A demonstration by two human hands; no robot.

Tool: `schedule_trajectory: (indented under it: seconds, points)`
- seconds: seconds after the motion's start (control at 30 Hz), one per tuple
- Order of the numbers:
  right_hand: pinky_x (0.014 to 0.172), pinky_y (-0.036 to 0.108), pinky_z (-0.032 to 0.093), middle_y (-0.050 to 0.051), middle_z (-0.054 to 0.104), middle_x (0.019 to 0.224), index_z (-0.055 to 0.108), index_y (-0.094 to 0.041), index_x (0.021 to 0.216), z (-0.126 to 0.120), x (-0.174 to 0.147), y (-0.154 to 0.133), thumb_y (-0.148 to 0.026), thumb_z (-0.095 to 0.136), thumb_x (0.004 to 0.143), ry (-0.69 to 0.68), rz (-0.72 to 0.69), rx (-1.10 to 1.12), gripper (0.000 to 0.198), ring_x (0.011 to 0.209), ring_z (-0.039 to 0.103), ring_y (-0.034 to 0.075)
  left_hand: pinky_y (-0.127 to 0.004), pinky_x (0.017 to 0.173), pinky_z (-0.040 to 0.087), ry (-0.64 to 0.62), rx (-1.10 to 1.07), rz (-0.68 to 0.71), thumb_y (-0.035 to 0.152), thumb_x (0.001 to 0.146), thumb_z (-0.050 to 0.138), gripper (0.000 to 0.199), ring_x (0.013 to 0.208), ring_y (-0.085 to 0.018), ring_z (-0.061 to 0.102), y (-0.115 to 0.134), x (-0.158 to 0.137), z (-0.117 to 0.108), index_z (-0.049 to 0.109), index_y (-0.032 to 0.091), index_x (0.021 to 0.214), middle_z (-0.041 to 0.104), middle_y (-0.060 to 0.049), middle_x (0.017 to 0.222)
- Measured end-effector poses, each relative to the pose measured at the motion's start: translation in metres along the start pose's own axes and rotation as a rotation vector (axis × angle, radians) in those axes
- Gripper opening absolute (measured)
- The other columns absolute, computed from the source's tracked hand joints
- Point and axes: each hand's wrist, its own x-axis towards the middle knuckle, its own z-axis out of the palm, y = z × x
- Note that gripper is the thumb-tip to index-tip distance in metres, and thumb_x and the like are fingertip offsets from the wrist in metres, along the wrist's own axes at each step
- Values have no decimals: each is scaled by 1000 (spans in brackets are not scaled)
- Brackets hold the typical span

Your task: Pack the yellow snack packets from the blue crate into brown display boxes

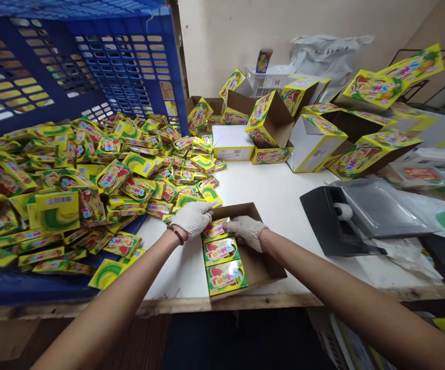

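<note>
An open brown-lined carton (269,267) lies at the table's front edge. Along its left side stand three small yellow-green "TWINS" boxes (221,251) in a row. My left hand (192,218), in a white knit glove, is closed at the carton's far left corner, beside the farthest small box. My right hand (247,230), gloved too, reaches into the carton with its fingers bent against the right end of that farthest small box (215,229). The fingertips of both hands are partly hidden.
Many small boxes (110,174) spill from a tipped blue crate (130,67) on the left. Larger "TWINS" cartons (269,121) stand along the back. A black tape dispenser (326,221) and a clear plastic tray (380,205) lie right on the white table (269,185).
</note>
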Motion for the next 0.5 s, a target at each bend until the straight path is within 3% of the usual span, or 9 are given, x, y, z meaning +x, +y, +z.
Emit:
schedule_trajectory:
  seconds: [0.1, 0.23, 0.43, 0.5]
  points:
    - [43, 20, 34, -4, 51, 54, 58, -14, 74, 0, 3, -4, -28, 69, 70, 9, -8, 9, 18, 48, 44, 9, -29, 71, 45, -42, 82, 10, 32, 85, 43, 28, 81, -21, 62, -1, 5, -2, 70, 23, 85, 70, -5, 85]
    - [45, 20, 37, -5, 54, 57, 59, -16, 85, -3, 3, -6, -24, 72, 68, 14, -50, -16, 23, 49, 46, 9, -28, 70, 45, -91, 119, 17, 29, 82, 43, 30, 80, -21, 63, 3, 11, -10, 72, 21, 83, 70, -6, 84]
    - [71, 29, 53, 10, 72, 88, 61, -14, 101, -11, 0, 1, -33, 60, 81, -280, 14, 50, 28, 78, 68, 20, -27, 78, 45, -134, 57, -12, 23, 74, 53, 27, 90, -22, 66, 25, 17, -21, 76, 11, 80, 73, -11, 87]
    - [75, 33, 54, 13, 73, 93, 60, -14, 105, -14, 3, 1, -36, 56, 83, -299, 23, 30, 31, 84, 69, 24, -27, 80, 44, -115, 1, -31, 23, 73, 56, 25, 91, -22, 66, 30, 20, -21, 76, 8, 79, 73, -13, 86]
